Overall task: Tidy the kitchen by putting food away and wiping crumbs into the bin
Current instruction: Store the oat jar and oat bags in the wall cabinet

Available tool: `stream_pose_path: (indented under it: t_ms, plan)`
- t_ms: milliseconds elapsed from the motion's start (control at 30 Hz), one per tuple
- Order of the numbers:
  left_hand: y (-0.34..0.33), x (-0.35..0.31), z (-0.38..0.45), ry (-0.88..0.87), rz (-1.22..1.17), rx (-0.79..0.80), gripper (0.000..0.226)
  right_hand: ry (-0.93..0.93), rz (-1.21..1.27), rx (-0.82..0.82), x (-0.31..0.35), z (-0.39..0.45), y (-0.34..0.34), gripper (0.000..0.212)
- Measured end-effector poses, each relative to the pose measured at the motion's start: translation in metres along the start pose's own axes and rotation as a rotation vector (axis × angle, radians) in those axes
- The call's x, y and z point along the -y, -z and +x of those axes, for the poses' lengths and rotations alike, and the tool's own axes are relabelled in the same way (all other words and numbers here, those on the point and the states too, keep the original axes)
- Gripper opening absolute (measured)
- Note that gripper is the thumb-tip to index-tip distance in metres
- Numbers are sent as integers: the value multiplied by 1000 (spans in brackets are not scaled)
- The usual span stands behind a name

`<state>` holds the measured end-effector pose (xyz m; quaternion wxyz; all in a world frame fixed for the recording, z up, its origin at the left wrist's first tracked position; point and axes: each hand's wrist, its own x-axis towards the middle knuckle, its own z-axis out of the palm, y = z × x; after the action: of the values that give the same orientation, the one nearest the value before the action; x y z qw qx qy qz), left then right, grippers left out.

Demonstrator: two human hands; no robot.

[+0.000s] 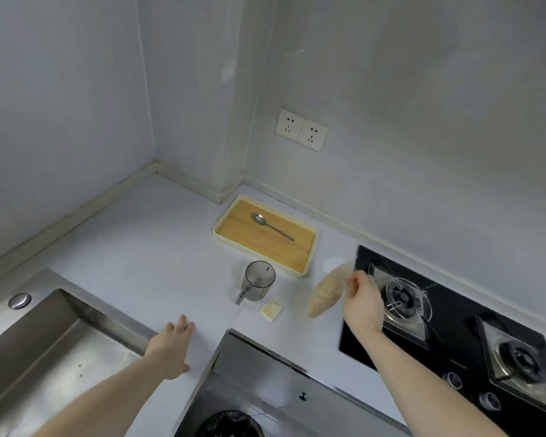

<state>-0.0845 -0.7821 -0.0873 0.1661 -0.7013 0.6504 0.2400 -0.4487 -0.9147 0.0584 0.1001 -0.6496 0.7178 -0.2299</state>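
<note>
The right hand [361, 299] pinches the top of a clear bag of grain [327, 291], which lies on the table [139, 247] beside the stove. Its long axis runs away from the person. The left hand [174, 345] rests flat, fingers spread, well apart.

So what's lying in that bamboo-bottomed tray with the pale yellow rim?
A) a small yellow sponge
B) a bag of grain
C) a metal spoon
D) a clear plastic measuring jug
C: the metal spoon lies alone on the bamboo floor of the bamboo-bottomed tray with the pale yellow rim, while the other items sit on the counter outside it.
</note>
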Motion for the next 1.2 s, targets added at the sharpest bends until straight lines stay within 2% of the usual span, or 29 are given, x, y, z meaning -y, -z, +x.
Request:
stream_pose_path:
  t_ms: [67, 200, 433, 533, 667, 800, 967, 1200]
  plan:
    - [26, 6, -6, -32, -110, 7, 84, 100, 34, 3, 17, -5, 14, 8]
    - [95, -12, -19, -86, -246, -229, 60, 275, 107, -30, 58, -16, 46, 12]
    - [255, -65, -94, -488, -523, -672, 59, 446, 309, -94, 135, -32, 111, 13]
    - [314, -71, -132, -602, -491, -757, 45, 510, 368, -137, 167, -33, 143, 15]
    - [371, -70, -177, -611, -408, -873, 12, 565, 428, -219, 204, -35, 187, 17]
    - [419, -70, -213, -582, -260, -979, 8, 628, 471, -275, 231, -30, 224, 17]
    - [473, -78, -259, -569, -86, -1155, 6, 690, 508, -464, 263, -17, 269, 16]
    - [546, -90, -315, -573, -51, -1347, 5, 690, 653, -576, 308, -8, 339, 13]
